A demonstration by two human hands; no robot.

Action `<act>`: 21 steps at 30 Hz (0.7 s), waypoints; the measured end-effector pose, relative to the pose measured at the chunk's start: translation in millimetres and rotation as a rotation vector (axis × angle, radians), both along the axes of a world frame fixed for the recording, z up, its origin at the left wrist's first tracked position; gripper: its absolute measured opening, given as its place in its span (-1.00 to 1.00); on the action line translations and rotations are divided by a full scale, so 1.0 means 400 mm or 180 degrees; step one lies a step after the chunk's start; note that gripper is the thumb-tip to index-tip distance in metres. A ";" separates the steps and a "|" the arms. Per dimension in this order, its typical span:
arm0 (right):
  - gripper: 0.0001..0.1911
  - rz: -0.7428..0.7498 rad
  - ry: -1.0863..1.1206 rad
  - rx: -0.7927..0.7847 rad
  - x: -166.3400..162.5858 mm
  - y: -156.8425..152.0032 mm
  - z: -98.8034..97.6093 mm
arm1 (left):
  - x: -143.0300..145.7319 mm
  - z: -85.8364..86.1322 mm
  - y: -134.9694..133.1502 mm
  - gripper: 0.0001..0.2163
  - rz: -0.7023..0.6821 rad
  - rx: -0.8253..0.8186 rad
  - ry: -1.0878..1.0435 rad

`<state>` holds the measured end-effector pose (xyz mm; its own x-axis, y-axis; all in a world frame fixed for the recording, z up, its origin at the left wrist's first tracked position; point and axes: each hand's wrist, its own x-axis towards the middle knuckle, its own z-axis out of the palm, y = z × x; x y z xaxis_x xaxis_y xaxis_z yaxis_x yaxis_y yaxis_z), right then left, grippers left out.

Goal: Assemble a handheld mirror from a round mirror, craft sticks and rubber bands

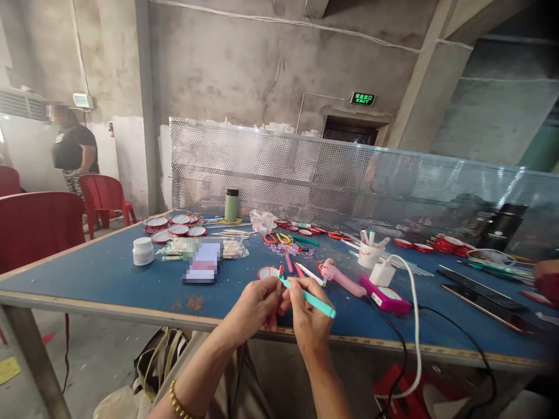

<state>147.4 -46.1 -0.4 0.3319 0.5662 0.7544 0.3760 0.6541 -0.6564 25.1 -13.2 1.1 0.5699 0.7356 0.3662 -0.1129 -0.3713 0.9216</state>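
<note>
My right hand (311, 317) is closed around a turquoise marker pen (322, 305), its tip pointing left. My left hand (257, 302) pinches a small wooden stick (280, 272) with red and green on its upper end. The marker's tip meets or nearly meets this stick; the exact contact is too small to make out. Just behind the fingers lies a white disc with a red rim (267, 271), partly hidden by my hands. Close by on the table are a pink pen (299, 269) and a white marker (311, 273).
Right of my hands lie a pink hot-glue gun (343, 278), a magenta box (385, 295), a white charger (382, 273) and cables. A phone (203, 262), a white jar (143, 252) and red-rimmed discs (178, 230) are leftward. A person (74, 145) stands far left.
</note>
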 end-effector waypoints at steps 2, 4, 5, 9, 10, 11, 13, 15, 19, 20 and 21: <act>-0.77 -0.0031 -0.0015 -0.0002 0.000 0.000 0.001 | 0.000 0.001 0.000 -0.69 0.0016 -0.0004 0.0008; -0.76 -0.0050 -0.0023 -0.0020 -0.001 0.001 0.002 | 0.000 0.002 -0.002 -0.69 0.0014 -0.0013 0.0019; -0.76 -0.0048 -0.0011 -0.0034 -0.001 0.001 0.003 | 0.000 0.003 -0.003 -0.68 0.0012 -0.0015 0.0022; -0.73 -0.0013 0.0086 -0.0087 -0.004 0.000 0.004 | 0.000 0.004 -0.005 -0.67 -0.0001 -0.0015 0.0019; -0.73 -0.0011 0.0096 -0.0085 -0.004 0.000 0.004 | 0.000 0.005 -0.005 -0.67 -0.0011 -0.0023 0.0012; -0.74 -0.0009 0.0098 -0.0079 -0.005 -0.001 0.005 | 0.000 0.005 -0.005 -0.67 -0.0022 -0.0036 0.0003; -0.74 -0.0013 0.0107 -0.0058 -0.006 -0.002 0.005 | -0.001 0.004 -0.003 -0.68 -0.0039 -0.0053 -0.0006; -0.74 -0.0006 0.0133 -0.0039 -0.007 -0.003 0.006 | -0.001 0.004 -0.002 -0.68 -0.0051 -0.0057 -0.0013; -0.76 0.0047 0.0152 -0.0054 -0.006 -0.005 0.004 | -0.001 0.006 -0.005 -0.67 -0.0071 -0.0074 -0.0022; -0.76 0.0054 0.0144 -0.0057 -0.005 -0.005 0.003 | -0.001 0.007 -0.006 -0.67 -0.0072 -0.0076 -0.0024; -0.76 0.0055 0.0137 -0.0058 -0.005 -0.005 0.003 | -0.001 0.008 -0.006 -0.66 -0.0074 -0.0078 -0.0025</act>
